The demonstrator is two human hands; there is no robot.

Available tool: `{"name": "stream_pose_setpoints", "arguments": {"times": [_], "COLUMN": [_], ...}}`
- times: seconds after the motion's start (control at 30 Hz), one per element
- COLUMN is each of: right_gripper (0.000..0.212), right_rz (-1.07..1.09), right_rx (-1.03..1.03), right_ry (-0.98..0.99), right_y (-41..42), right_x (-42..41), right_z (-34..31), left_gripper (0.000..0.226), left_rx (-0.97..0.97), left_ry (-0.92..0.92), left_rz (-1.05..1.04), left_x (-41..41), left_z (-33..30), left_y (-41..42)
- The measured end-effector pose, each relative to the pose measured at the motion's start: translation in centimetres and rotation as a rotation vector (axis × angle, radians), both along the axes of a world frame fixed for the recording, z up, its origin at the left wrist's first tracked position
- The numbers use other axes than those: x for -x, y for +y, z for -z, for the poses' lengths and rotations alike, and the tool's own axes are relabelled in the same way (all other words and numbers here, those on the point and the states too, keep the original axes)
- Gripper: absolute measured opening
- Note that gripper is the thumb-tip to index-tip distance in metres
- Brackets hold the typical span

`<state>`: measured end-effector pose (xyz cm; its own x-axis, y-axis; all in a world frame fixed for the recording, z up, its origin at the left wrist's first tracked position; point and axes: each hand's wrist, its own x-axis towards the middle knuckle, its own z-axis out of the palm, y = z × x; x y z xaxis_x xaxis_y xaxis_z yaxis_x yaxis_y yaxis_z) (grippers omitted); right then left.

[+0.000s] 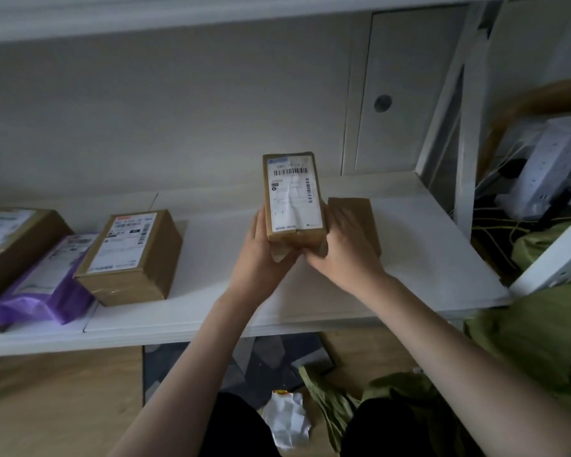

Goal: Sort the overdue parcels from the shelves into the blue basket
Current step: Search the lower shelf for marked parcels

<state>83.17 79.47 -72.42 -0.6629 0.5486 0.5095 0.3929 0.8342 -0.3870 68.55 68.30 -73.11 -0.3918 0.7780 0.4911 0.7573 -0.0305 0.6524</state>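
A small brown parcel, its white barcode label facing up, is held tilted above the right half of the white shelf. The person's left hand cups its near left corner, fingers curled under the carton; the right hand grips the near right edge, fingers wrapped along the side. Both hands thus hold the one carton, close together at its lower end. Just behind the right hand a second plain brown box lies flat on the shelf, partly covered by that hand. Well to the left on the same shelf stand a labelled cardboard box, a purple mailer bag touching it, and another labelled carton at the frame edge. Below the shelf lie green bags and a crumpled white wrapper on the floor. The blue basket cannot be seen.
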Motion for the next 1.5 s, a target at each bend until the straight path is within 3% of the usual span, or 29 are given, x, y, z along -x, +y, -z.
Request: {"name": "stream_pose_setpoints", "arguments": {"times": [0.17, 0.4, 0.7, 0.9, 1.27, 1.5], "right_gripper": [0.072, 0.077, 0.084, 0.080, 0.075, 0.061], "right_rz": [-0.066, -0.103, -0.157, -0.235, -0.253, -0.292], "right_rx": [-0.139, -0.086, 0.138, 0.211, 0.283, 0.265], "right_ry": [0.221, 0.190, 0.065, -0.002, -0.055, -0.039], "right_y": [-2.5, -2.7, -4.3, -6.0, -8.5, -8.8], "right_x": [-0.2, -0.1, 1.1, 4.7, 12.0, 9.3], "right_z": [0.2, 0.6, 1.0, 1.2, 2.2, 1.1], "left_gripper": [0.077, 0.074, 0.086, 0.078, 0.076, 0.083], "left_rx": [-0.134, -0.172, -0.034, 0.035, 0.096, -0.008], "left_ry": [0.264, 0.296, -0.015, -0.127, -0.088, 0.008], "left_rz": [-0.071, -0.097, -0.106, -0.193, -0.430, -0.535], "left_x": [-0.9, -1.6, 0.5, 3.5, 7.5, 6.0], "left_z": [-0.4, -0.1, 0.7, 1.4, 1.3, 0.0], "left_y": [-2.0, -2.6, -5.4, -8.7, -12.2, -13.7]}}
